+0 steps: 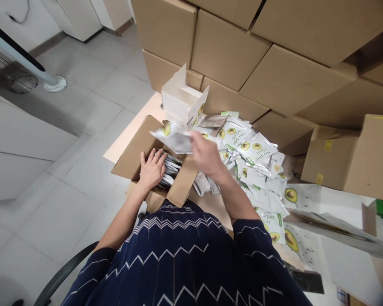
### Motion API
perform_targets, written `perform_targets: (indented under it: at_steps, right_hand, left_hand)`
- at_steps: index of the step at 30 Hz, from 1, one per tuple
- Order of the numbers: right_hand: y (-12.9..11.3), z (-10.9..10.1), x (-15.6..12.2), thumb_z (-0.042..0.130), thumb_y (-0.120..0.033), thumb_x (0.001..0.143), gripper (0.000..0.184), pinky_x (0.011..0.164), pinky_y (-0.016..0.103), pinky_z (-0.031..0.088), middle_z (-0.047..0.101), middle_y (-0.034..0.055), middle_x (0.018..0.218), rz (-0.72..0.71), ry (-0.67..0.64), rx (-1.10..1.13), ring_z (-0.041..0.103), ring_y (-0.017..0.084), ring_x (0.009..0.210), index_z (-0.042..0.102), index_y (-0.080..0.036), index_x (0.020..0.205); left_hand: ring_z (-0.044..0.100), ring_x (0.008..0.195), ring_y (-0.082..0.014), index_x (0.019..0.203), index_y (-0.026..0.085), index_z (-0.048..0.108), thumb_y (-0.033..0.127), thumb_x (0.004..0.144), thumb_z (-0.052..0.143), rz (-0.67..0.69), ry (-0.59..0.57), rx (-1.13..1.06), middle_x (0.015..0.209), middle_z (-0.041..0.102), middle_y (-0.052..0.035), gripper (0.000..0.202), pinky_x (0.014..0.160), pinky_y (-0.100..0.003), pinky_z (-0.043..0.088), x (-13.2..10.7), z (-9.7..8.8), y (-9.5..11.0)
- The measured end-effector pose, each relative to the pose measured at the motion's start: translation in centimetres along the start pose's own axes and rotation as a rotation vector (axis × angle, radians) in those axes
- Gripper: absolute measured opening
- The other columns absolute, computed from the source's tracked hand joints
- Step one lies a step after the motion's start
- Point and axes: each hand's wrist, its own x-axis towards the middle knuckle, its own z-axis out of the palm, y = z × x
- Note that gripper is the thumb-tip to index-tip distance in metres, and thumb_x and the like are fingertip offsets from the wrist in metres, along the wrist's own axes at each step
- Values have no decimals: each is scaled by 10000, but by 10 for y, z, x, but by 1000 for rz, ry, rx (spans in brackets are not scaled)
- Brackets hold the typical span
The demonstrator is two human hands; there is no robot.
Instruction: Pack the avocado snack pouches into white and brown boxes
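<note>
My left hand (152, 169) rests with its fingers spread on the packed sachets (171, 168) inside an open cardboard box (127, 148). Those sachets stand on edge in a row. In my right hand (206, 154) is a white sachet (175, 138) with an avocado print, gripped at its right end and blurred by motion. It hangs just above the box opening. To the right of the box lies a loose pile of Super Meal sachets (255, 148), white with green avocado pictures.
A white carton (175, 102) with raised flaps stands open behind the box. Stacked brown cartons (226, 55) rise along the back. At right are an open brown carton (325, 157) and white avocado-printed packaging (332, 242). A dark phone-like object (308, 281) lies at lower right. A chair armrest (64, 272) curves at lower left.
</note>
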Motion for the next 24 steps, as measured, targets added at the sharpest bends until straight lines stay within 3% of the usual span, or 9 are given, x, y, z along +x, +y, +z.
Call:
perform_targets:
  at_steps: [4, 13, 18, 21, 24]
  right_hand:
    - [-10, 38, 28, 322, -162, 1004, 319, 817, 309, 488, 694, 147, 1133, 7, -343, -264, 681, 249, 1000, 558, -163, 1219]
    - [31, 89, 74, 436, -136, 967, 285, 766, 245, 479, 713, 177, 1185, 43, -743, -288, 696, 250, 1057, 633, -113, 1172]
    - [42, 104, 77, 450, -188, 981, 281, 764, 225, 485, 726, 171, 1170, -11, -816, -252, 709, 234, 1019, 701, -100, 1072]
    - [43, 109, 74, 452, -179, 976, 295, 801, 238, 491, 711, 194, 1194, -25, -799, -219, 696, 249, 1063, 698, -74, 1102]
    - [40, 108, 65, 465, -148, 961, 307, 870, 248, 490, 687, 198, 1247, -36, -758, -157, 676, 243, 1118, 671, -72, 1176]
  left_hand:
    - [338, 1472, -326, 1437, 206, 522, 302, 983, 339, -1, 1, 8, 1523, 483, -111, 499, 1216, -645, 33, 0, 1, 0]
    - [334, 1476, -323, 1424, 210, 534, 291, 977, 342, -9, -10, -11, 1519, 486, -115, 492, 1213, -649, 52, 0, -1, 1]
    - [273, 1503, -334, 1481, 158, 458, 268, 963, 344, -15, -14, 13, 1556, 427, -144, 542, 1209, -659, 44, 2, -4, 7]
    - [224, 1521, -328, 1531, 126, 367, 251, 943, 346, 21, -37, -3, 1598, 351, -145, 601, 1215, -648, 44, 7, -2, 10]
    - [281, 1501, -322, 1537, 131, 357, 255, 945, 324, 44, -79, -21, 1591, 368, -123, 605, 1223, -634, 54, 12, 1, 12]
